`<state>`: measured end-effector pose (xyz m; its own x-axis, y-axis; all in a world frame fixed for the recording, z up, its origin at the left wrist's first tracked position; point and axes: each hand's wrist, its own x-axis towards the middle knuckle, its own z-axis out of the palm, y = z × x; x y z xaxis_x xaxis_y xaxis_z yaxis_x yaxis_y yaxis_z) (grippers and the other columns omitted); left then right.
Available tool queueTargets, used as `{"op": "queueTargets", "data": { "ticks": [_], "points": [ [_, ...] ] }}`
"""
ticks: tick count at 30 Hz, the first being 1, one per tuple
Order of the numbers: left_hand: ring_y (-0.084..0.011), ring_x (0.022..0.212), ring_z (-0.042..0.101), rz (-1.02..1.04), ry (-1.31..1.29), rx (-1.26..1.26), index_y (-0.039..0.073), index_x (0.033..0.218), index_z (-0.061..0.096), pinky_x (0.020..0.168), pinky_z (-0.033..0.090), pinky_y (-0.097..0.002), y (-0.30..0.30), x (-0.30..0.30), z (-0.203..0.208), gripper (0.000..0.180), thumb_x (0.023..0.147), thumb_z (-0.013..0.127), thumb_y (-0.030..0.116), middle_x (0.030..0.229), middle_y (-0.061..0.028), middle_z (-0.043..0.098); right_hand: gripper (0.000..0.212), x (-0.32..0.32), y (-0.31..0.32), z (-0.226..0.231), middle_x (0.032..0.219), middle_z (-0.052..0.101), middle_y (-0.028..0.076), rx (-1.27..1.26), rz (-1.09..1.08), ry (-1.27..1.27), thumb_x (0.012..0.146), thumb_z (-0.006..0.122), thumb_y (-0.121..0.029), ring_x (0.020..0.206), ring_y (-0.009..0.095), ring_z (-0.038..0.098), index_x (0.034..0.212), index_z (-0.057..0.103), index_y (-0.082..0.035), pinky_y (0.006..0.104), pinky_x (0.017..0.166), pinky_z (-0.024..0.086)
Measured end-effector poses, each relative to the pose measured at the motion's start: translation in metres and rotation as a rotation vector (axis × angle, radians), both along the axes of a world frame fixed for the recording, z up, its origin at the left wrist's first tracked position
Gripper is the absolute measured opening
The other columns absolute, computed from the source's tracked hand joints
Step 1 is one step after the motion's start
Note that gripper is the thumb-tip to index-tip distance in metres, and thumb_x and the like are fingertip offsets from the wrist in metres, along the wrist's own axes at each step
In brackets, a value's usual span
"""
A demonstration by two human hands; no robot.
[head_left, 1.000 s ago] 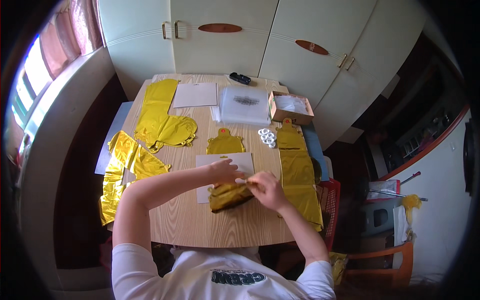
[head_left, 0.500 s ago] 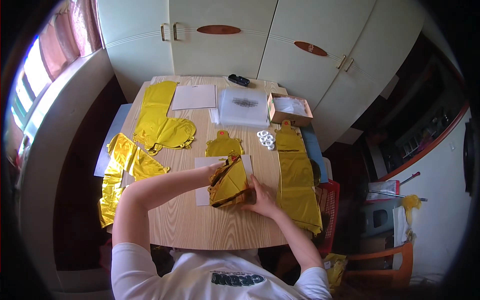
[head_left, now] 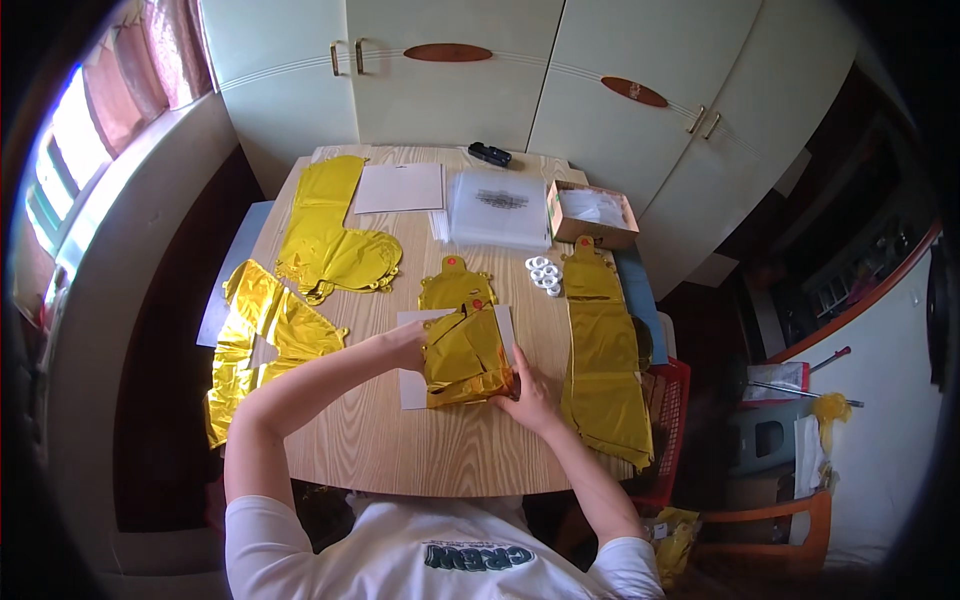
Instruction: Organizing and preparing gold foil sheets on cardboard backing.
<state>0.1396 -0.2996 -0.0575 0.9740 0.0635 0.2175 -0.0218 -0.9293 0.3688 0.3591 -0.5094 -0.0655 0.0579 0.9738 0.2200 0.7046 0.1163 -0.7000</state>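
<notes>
Gold foil (head_left: 462, 352) partly hides the left hand (head_left: 408, 343) and white card (head_left: 412, 391)

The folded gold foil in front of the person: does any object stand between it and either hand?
Nothing visible does. The left hand meets the left edge of the folded gold foil, its fingers hidden; the right hand is at the lower right edge. The foil's underside is not visible.
</notes>
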Motion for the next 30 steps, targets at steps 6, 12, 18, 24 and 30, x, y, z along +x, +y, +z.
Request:
{"op": "queueTargets", "data": {
  "ticks": [6,12,18,24,30],
  "points": [
    [-0.0343,0.124,0.048,0.098,0.162,-0.058,0.010,0.116,0.067,0.108,0.037,-0.0449,-0.030,-0.034,0.020,0.042,0.079,0.074,0.027,0.126,-0.0098,0.061,0.118,0.008,0.006,-0.007,0.131,0.059,0.017,0.044,0.090,-0.075,0.069,0.087,-0.027,0.112,0.034,0.060,0.155,0.009,-0.008,0.0417,0.097,0.046],
    [-0.0369,0.129,0.045,0.309,0.102,-0.174,0.007,0.113,0.067,0.106,0.038,-0.0469,-0.075,-0.060,0.018,0.042,0.073,0.065,0.018,0.129,-0.0153,0.056,0.124,0.006,0.008,-0.010,0.136,0.058,0.013,0.024,0.034,-0.070,0.066,0.088,-0.035,0.115,0.034,0.056,0.156,0.007,-0.008,0.0437,0.105,0.038],
    [-0.0361,0.127,0.047,0.454,0.012,-0.130,0.002,0.116,0.063,0.107,0.036,-0.0473,-0.104,-0.061,0.022,0.054,0.078,0.071,0.039,0.134,-0.0170,0.053,0.127,0.006,0.010,-0.006,0.139,0.055,0.015,-0.079,0.031,-0.134,0.064,0.088,-0.043,0.118,0.036,0.052,0.155,0.008,-0.006,0.0433,0.106,0.035],
    [-0.0309,0.121,0.051,0.676,0.004,-0.261,0.001,0.103,0.067,0.103,0.037,-0.0455,-0.113,-0.048,0.013,0.045,0.079,0.073,0.038,0.132,-0.0147,0.054,0.127,0.009,0.009,-0.009,0.140,0.055,0.012,-0.024,-0.023,-0.250,0.062,0.082,-0.058,0.120,0.035,0.051,0.153,0.015,-0.002,0.0424,0.107,0.035],
    [-0.0294,0.124,0.049,0.742,-0.027,-0.238,0.001,0.090,0.071,0.103,0.036,-0.0439,-0.120,-0.045,0.006,0.032,0.080,0.071,0.032,0.131,-0.0137,0.054,0.113,0.009,0.008,0.002,0.124,0.062,0.012,-0.024,-0.077,-0.401,0.060,0.077,-0.070,0.109,0.029,0.055,0.143,0.039,-0.003,0.0415,0.096,0.042]
  ]
}}
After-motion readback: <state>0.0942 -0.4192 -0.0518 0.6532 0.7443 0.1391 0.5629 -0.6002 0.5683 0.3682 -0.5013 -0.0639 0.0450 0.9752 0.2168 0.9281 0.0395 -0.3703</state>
